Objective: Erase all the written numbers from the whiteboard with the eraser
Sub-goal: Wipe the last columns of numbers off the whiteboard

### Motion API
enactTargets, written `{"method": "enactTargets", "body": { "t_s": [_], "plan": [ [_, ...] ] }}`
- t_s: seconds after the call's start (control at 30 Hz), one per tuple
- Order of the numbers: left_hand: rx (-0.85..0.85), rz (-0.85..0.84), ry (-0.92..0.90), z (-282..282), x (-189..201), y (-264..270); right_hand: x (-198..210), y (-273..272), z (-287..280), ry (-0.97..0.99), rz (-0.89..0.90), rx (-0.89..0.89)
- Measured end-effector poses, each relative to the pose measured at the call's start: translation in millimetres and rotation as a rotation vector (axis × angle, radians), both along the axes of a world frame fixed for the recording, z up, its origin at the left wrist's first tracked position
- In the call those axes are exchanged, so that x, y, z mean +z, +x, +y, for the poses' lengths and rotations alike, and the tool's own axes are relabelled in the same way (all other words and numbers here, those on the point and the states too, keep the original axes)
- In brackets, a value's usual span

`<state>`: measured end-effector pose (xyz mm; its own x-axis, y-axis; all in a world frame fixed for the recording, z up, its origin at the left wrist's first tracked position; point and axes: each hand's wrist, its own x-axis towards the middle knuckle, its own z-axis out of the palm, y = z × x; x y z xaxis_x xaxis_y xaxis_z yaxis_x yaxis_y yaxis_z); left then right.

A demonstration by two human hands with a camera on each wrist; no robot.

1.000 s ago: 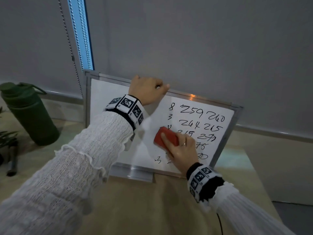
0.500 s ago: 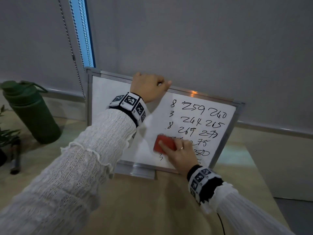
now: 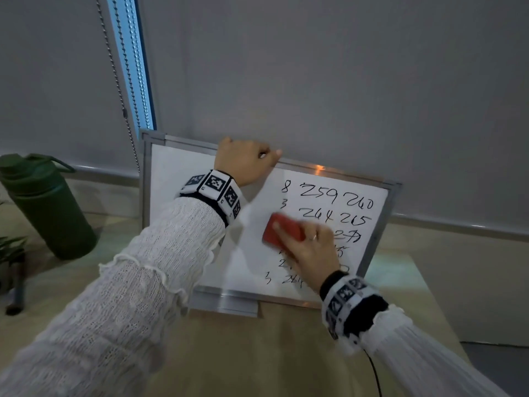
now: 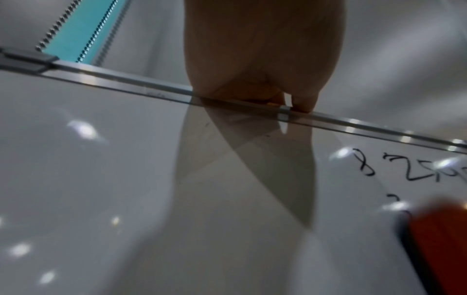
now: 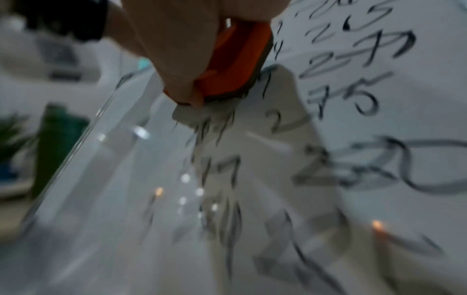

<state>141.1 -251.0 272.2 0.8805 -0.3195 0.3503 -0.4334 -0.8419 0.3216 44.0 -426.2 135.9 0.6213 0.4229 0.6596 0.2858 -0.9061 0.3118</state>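
A small whiteboard in a metal frame leans against the wall on the table. Its left half is wiped white; black written numbers fill the right half. My right hand grips a red eraser and presses it flat on the board's middle, over the number rows. In the right wrist view the eraser is blurred, with smeared numbers around it. My left hand grips the board's top frame edge, fingers curled over it. The eraser shows at the left wrist view's lower right corner.
A dark green bottle stands on the table left of the board. A plant's leaves and a dark marker-like object lie at the far left. A bead chain hangs beside the window strip. Tan tabletop spreads in front.
My right hand slid the eraser down toward the board's lower rows, then back up to the middle. The left hand stayed on the top edge. The view tilted slightly.
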Motion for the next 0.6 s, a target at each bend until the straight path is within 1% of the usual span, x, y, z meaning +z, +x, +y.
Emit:
{"method": "enactTargets", "body": {
  "t_s": [0.07, 0.1, 0.13, 0.2, 0.33, 0.4, 0.47, 0.53, 0.57, 0.6],
  "plan": [
    [0.007, 0.001, 0.004, 0.2, -0.7, 1.8, -23.3, -12.9, -4.4, -0.201, 0.089, 0.121],
    [0.005, 0.005, 0.003, 0.6, -1.2, 2.3, -28.8, -17.0, -8.9, -0.272, 0.122, 0.157],
    [0.002, 0.007, -0.001, 1.0, -1.6, 2.2, -27.3, -17.8, -12.4, -0.302, 0.133, 0.167],
    [-0.002, 0.008, -0.008, 1.1, -1.2, 1.1, -7.5, -10.5, -13.8, -0.243, 0.094, 0.125],
    [0.004, 0.012, -0.007, 1.9, 0.0, -1.9, 56.3, 14.6, -9.3, 0.069, -0.094, -0.072],
    [-0.002, 0.008, -0.013, 2.4, 0.0, -3.3, 62.8, 19.3, -7.6, 0.133, -0.11, -0.126],
    [0.004, 0.005, -0.011, 2.9, -0.8, -2.6, 40.6, 14.7, -5.7, 0.074, -0.067, -0.099],
    [0.014, 0.009, -0.01, 2.9, -1.8, -1.5, 5.6, 3.7, -8.1, -0.085, 0.009, 0.019],
    [0.016, 0.013, -0.012, 3.5, -1.9, -1.6, -6.3, -1.7, -11.2, -0.165, 0.026, 0.079],
    [0.016, 0.014, -0.018, 4.1, -1.7, -2.5, -9.9, -3.7, -15.0, -0.221, 0.028, 0.121]
  ]
}}
